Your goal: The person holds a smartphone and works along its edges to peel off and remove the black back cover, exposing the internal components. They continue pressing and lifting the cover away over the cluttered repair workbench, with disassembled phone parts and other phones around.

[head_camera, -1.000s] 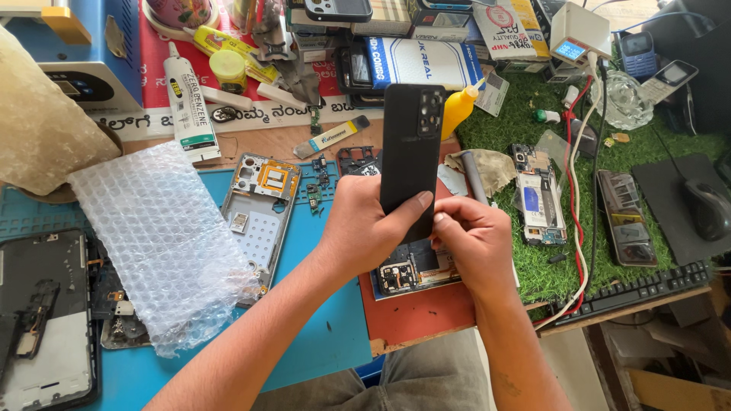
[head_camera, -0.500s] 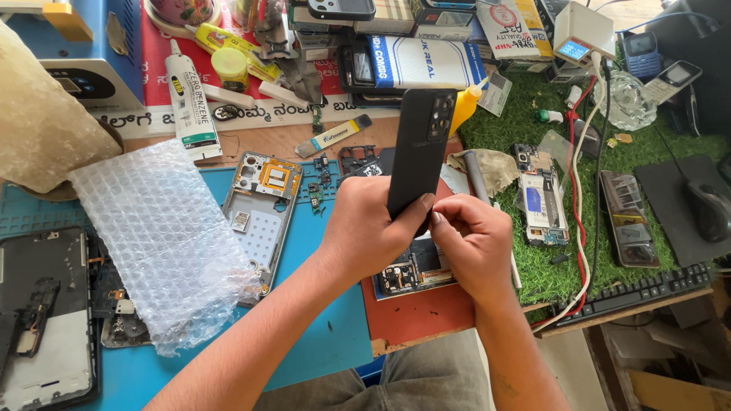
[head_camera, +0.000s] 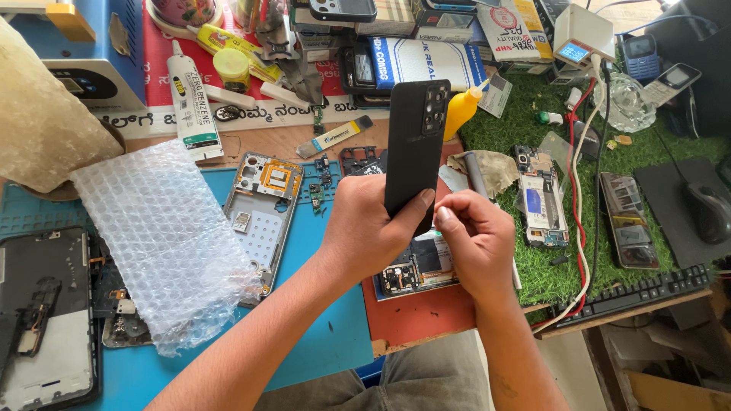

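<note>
While L hand (head_camera: 365, 228) grips black back cover (head_camera: 415, 144) upright above opened phone (head_camera: 415, 266), R hand (head_camera: 472, 243) pinches cover's lower edge, fingers curled shut. Cover is off; phone internals exposed on table (head_camera: 320, 342), reassembly apparently not done.

I've tilted the black cover (head_camera: 415, 144) from upright to leaning right, its camera cutout now showing

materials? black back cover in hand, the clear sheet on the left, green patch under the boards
Back cover: likely matte plastic, dull black with no glare, held by the left hand.
Clear sheet: bubble wrap, thin plastic film with rows of air cells.
Green patch: looks like synthetic turf, short fibrous blades.
</note>
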Demonstrator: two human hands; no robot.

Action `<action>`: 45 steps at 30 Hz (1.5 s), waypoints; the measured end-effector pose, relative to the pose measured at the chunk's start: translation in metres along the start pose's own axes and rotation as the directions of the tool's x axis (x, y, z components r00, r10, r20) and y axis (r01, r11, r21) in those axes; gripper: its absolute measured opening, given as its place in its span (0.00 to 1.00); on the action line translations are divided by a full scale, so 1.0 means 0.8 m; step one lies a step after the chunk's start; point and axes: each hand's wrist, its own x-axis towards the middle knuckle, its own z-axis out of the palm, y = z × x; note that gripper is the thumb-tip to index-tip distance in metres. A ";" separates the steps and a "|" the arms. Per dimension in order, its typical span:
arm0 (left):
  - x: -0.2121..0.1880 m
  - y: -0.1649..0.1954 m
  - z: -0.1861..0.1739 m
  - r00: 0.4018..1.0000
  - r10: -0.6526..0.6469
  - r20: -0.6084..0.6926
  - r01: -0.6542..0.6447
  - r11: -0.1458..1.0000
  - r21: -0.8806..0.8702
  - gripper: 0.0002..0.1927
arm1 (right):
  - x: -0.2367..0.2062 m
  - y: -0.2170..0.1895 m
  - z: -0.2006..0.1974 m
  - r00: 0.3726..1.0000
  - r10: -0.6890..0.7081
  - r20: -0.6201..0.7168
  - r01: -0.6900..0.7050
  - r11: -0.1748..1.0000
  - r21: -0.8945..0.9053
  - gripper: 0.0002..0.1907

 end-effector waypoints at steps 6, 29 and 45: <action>0.001 -0.001 0.000 0.999 -0.021 0.028 0.021 1.000 -0.003 0.08 | 0.000 0.010 -0.012 0.991 0.073 0.109 -0.085 0.991 0.103 0.06; 0.000 -0.012 0.001 0.986 -0.167 0.016 0.167 0.963 -0.212 0.08 | -0.005 0.029 -0.017 0.967 0.232 0.104 -0.255 0.890 0.377 0.07; -0.008 -0.012 0.011 0.989 -0.133 -0.069 0.115 0.970 -0.215 0.10 | -0.004 0.037 -0.016 0.964 0.251 0.092 -0.265 0.855 0.446 0.06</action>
